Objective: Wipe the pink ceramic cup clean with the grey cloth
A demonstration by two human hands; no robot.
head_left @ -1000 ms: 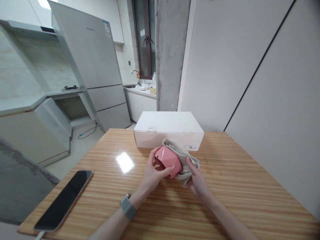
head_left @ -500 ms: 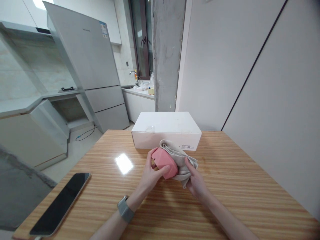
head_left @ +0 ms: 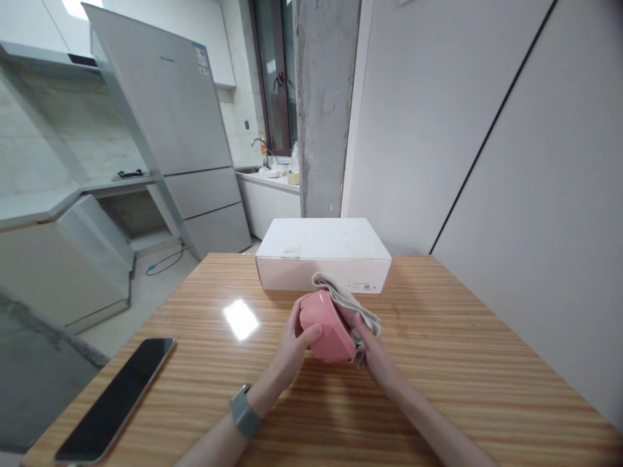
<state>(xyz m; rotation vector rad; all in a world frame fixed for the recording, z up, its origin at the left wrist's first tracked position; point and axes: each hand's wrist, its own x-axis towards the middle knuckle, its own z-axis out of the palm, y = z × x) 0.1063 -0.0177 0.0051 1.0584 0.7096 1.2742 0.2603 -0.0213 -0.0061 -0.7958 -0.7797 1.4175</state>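
My left hand (head_left: 298, 338) grips a pink faceted bowl (head_left: 328, 327) from its left side, thumb across the outer wall. The bowl is tilted, its opening turned to the right and mostly hidden. My right hand (head_left: 374, 350) is closed on a grey-beige folded cloth (head_left: 348, 305), which is pressed against the bowl's rim and opening. My right thumb lies on top of the cloth; the other fingers are hidden behind cloth and bowl. Both hands are above the wooden table (head_left: 438, 363), in front of a white box.
The white box (head_left: 324, 240) stands at the table's far edge, just beyond the bowl. A black phone (head_left: 119, 399) with a cable lies at the left edge. Farther back are a fridge (head_left: 170, 97), a sink counter (head_left: 267, 188) and a concrete pillar (head_left: 324, 110).
The bowl has turned in my left hand, so more of its outer wall and rim edge faces me. My right hand and the cloth have shifted slightly left, behind the rim.
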